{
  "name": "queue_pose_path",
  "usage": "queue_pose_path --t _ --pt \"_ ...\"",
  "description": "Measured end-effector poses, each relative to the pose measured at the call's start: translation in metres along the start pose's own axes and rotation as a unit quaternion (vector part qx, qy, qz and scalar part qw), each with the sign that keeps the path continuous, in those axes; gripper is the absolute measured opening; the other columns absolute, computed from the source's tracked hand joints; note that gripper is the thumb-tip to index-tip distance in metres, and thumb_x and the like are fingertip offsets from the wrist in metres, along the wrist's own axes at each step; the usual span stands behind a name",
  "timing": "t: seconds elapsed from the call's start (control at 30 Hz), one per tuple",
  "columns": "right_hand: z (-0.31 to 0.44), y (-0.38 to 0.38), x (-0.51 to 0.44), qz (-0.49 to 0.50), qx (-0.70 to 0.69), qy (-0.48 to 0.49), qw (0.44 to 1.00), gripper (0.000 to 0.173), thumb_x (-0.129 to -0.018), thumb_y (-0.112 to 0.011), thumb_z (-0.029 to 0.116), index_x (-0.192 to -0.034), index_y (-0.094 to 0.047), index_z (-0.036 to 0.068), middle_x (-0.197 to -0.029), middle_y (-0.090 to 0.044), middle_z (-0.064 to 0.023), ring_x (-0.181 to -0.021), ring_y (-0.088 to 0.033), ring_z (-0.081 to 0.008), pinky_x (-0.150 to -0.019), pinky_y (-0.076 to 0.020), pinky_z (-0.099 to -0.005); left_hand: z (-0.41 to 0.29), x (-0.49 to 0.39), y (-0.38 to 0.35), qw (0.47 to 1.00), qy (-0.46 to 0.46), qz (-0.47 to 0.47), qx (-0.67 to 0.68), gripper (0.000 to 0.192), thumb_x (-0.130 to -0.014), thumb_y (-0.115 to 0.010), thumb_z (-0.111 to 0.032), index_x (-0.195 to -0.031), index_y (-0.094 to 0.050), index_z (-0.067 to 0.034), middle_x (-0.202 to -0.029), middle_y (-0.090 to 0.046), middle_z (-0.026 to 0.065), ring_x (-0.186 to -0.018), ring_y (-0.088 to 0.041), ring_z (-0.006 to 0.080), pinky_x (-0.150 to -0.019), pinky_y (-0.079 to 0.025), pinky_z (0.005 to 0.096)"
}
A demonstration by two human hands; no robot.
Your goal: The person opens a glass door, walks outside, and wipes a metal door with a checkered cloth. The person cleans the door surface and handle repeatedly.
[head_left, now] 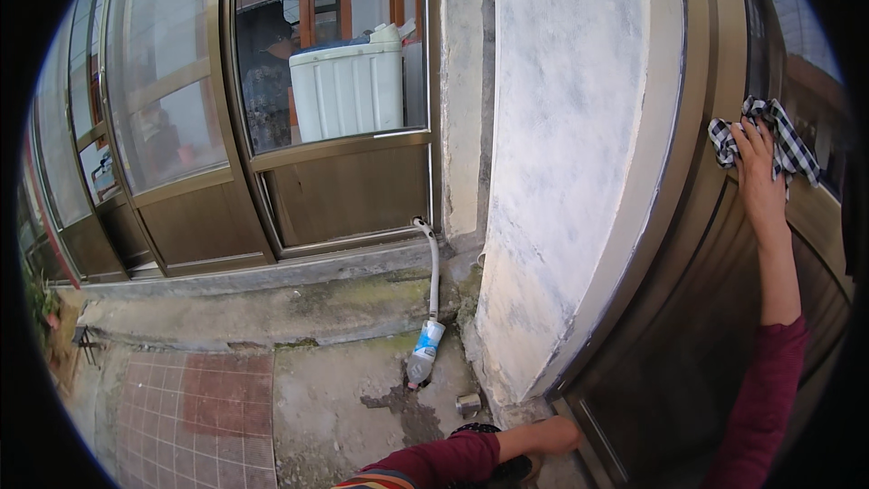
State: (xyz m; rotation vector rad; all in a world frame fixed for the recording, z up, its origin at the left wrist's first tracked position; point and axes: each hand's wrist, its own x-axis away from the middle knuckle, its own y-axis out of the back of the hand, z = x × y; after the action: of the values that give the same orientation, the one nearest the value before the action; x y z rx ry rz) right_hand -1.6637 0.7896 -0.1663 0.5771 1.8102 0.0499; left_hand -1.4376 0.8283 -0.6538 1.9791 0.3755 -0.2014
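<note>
My right hand [757,156] presses a black-and-white checkered cloth [791,142] against the brown metal frame of a door [723,75] at the right, beside the lower edge of its glass. Parts of the cloth bunch out on both sides of the fingers. Low in the view, my left hand [560,435] is beside the bottom of the door frame, near the wall's foot. Its fingers are turned away, so whether it holds anything is hidden.
A pale plastered wall [570,81] adjoins the door. From a brown panel, a grey hose [434,272] runs into a plastic bottle [425,353] on wet concrete. A metal can [468,405] lies near the wall. Behind glass stands a white tub-like appliance [349,92].
</note>
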Motion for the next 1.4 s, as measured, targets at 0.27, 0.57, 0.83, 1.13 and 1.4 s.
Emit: queue_pose_path --t 0.27,0.57,0.83,1.13,1.4 --pt "0.006 -0.001 0.003 0.002 -0.005 -0.022 1.0 0.044 -0.087 -0.056 0.0 -0.129 -0.054 0.01 -0.134 -0.05 -0.0066 -0.132 -0.041 -0.0268 -0.096 -0.0466 -0.0401 0.006 0.004 -0.016 1.0 0.022 0.0 -0.017 0.025 -0.083 -0.056 -0.022 -0.071 -0.063 -0.002 -0.067 -0.062 0.0205 -0.065 -0.061 0.0427 -0.058 -0.048 0.0514" --pt "0.007 -0.008 0.005 -0.065 0.025 0.013 0.997 0.041 -0.086 -0.052 -0.002 -0.126 -0.057 0.007 -0.134 -0.052 -0.0075 -0.13 -0.044 -0.0275 -0.099 -0.0442 -0.0382 -0.011 0.022 0.01 0.999 0.029 -0.018 0.02 0.017 -0.085 -0.057 -0.022 -0.084 -0.061 -0.005 -0.074 -0.063 0.0173 -0.072 -0.062 0.0384 -0.062 -0.049 0.0491" --pt "0.023 -0.03 0.059 -0.038 0.091 0.052 0.994 0.05 -0.087 -0.047 0.0 -0.137 -0.049 0.008 -0.148 -0.043 -0.0037 -0.141 -0.034 -0.02 -0.109 -0.0332 -0.0312 -0.017 0.07 0.094 0.98 0.119 -0.141 -0.078 0.011 -0.086 -0.059 -0.015 -0.092 -0.062 -0.006 -0.089 -0.063 0.0134 -0.084 -0.063 0.0331 -0.07 -0.051 0.0432" --pt "0.046 -0.039 0.117 0.031 -0.016 0.035 0.999 0.059 -0.083 -0.046 -0.008 -0.14 -0.044 0.007 -0.148 -0.042 -0.008 -0.139 -0.037 -0.0301 -0.112 -0.0318 -0.0415 0.017 0.099 0.071 0.979 0.195 -0.006 -0.057 0.021 -0.091 -0.053 -0.024 -0.083 -0.059 -0.005 -0.075 -0.064 0.018 -0.072 -0.063 0.0399 -0.062 -0.05 0.0494" --pt "0.062 -0.055 0.176 0.066 -0.049 0.033 0.996 0.059 -0.084 -0.049 -0.006 -0.141 -0.044 0.008 -0.148 -0.043 -0.0084 -0.138 -0.039 -0.0314 -0.11 -0.0338 -0.0419 0.015 0.094 0.073 0.979 0.175 0.092 -0.049 0.015 -0.087 -0.055 -0.02 -0.086 -0.059 -0.005 -0.073 -0.064 0.0188 -0.072 -0.064 0.0395 -0.061 -0.05 0.0488"
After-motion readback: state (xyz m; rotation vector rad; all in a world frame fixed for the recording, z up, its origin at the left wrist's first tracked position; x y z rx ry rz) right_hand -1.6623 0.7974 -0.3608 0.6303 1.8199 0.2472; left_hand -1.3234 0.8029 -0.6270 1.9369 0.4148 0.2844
